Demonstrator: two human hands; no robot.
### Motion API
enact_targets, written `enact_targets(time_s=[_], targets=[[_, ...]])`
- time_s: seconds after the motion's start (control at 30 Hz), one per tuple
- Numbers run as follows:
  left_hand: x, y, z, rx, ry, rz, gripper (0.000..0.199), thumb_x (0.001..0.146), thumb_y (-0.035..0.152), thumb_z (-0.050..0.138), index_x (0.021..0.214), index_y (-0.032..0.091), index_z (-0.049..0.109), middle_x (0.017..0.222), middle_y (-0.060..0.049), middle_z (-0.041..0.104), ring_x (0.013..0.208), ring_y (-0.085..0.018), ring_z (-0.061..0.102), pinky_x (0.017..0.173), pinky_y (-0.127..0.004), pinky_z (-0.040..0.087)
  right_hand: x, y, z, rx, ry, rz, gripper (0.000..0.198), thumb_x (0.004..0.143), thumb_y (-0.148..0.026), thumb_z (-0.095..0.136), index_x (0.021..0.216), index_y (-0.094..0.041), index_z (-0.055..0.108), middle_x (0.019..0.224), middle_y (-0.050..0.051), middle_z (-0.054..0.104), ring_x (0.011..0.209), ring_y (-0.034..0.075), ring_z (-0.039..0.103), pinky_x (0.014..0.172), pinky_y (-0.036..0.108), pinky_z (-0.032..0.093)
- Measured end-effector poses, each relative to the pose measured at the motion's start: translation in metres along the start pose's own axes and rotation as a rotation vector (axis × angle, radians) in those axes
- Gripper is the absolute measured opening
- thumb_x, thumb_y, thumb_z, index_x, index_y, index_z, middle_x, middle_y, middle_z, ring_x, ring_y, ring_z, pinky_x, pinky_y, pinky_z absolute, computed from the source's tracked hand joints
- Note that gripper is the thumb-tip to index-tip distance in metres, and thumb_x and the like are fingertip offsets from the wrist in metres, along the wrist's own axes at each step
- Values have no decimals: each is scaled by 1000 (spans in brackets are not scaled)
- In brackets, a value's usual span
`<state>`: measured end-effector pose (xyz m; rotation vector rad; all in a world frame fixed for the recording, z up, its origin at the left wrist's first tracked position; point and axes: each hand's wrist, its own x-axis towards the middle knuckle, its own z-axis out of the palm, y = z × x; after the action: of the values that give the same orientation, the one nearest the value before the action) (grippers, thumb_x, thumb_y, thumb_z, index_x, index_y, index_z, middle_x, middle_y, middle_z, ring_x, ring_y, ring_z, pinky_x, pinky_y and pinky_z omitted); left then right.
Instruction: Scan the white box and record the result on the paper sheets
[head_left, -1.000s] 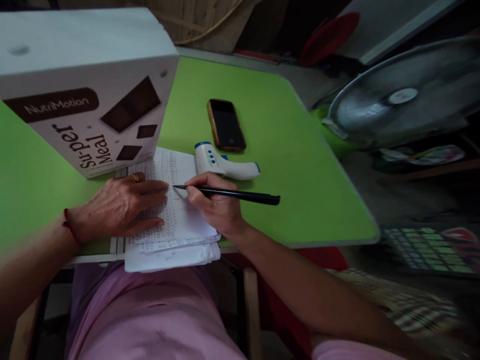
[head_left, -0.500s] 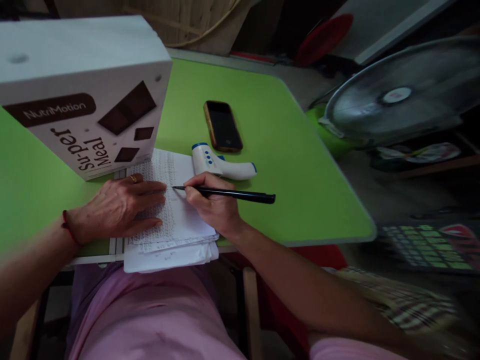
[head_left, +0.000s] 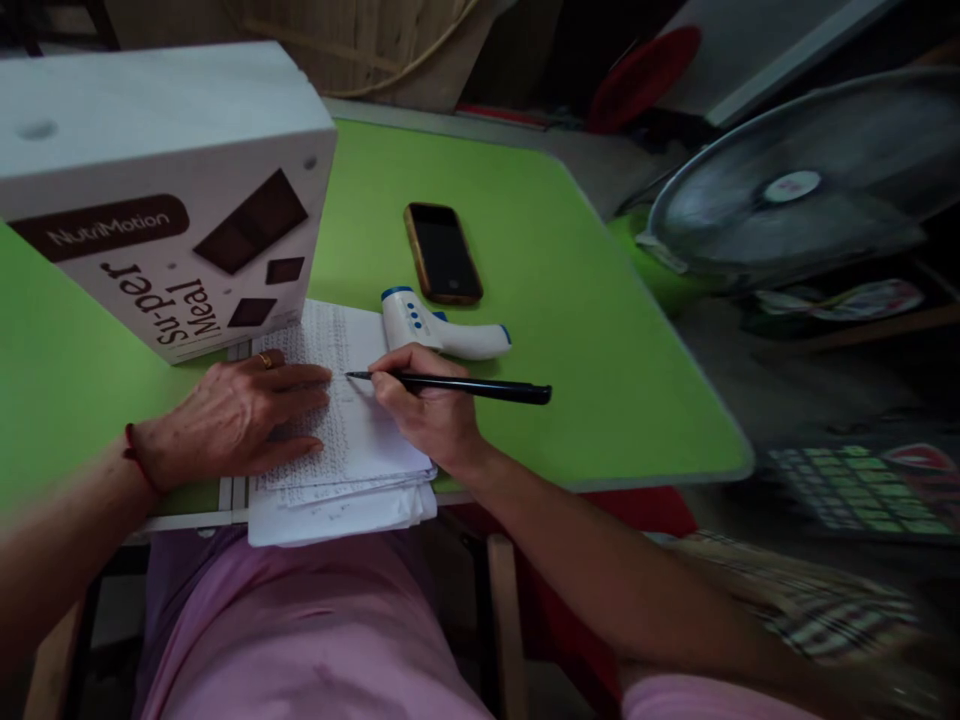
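From my distant place I look down through the head camera at two hands over a stack of papers [head_left: 390, 435]. The stack lies on the green surface [head_left: 615, 400], and its lower end reaches a little over the near edge. The left hand [head_left: 240, 415] is laid palm down on the written part, with its fingers extended and slightly spread. The right hand [head_left: 433, 412] pinches a black pen [head_left: 487, 388] close to its point, between thumb and fingers. The tip is at the border between the dense handwriting and the blank part; whether it touches the paper I cannot tell.

For good writing here, I would let the left hand press evenly, because the sheets are not aligned and the top one could slide. I would also keep the overhanging end free of any push, since it has no support beneath. The pen asks, I think, for a light grip and small finger movements, with the wrist resting. The white thermometer [head_left: 472, 340] lies just beyond the right hand, so I would be careful not to knock it. The tall box [head_left: 150, 250] stands near the upper left of the stack.
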<state>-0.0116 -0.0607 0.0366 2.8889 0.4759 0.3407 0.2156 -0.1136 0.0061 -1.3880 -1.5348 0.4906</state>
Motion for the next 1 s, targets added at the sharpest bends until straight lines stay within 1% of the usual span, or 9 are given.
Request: enact_targets(time_s=[0.23,0.37,0.43,0.57,0.73,0.9,1.0], targets=[[0,1,-2,19,3,8,37,99,40,52,120,14,66,133,-12,64,104,-31,67,82,-46,59,0,0,0,-12,7,-37,8,76,-18,56,70,-23,59,58,-4,59,51,11,51,53,25,46],[-1,0,0,1,1,-2,37,99,41,51,120,14,66,135,-12,63,104,-30,68,88,-46,58,0,0,0,-2,6,-64,9,75,-16,57,69,-22,58,57,-5,58,51,10,51,53,25,45],[-1,0,0,-7,0,-2,38,99,41,51,121,14,66,135,-12,62,105,-30,67,88,-46,58,0,0,0,1,4,-68,9,75,-16,57,68,-22,58,57,-5,58,51,10,51,52,25,45],[-1,0,0,-1,7,10,40,99,41,50,122,13,66,135,-14,63,103,-32,67,85,-49,59,-1,1,-1,21,20,-41,8,75,-18,57,68,-22,60,57,-4,60,51,11,52,51,25,45],[-1,-1,0,-8,-2,2,37,99,40,51,120,14,66,135,-11,62,104,-31,67,87,-48,59,-1,1,-3,15,67,0,8,74,-20,58,67,-21,61,57,-4,61,51,11,53,51,24,45],[-1,-1,0,1,-1,1,38,99,41,50,122,14,65,135,-11,63,105,-31,67,87,-47,59,-1,1,-2,-21,52,30,8,74,-23,57,67,-21,61,57,-4,61,51,11,52,52,24,45],[-1,0,0,-6,-6,1,38,100,40,49,122,14,66,136,-11,62,105,-31,67,86,-49,59,0,1,-2,-25,45,15,9,74,-23,56,67,-21,61,57,-4,61,51,10,51,52,25,45]])
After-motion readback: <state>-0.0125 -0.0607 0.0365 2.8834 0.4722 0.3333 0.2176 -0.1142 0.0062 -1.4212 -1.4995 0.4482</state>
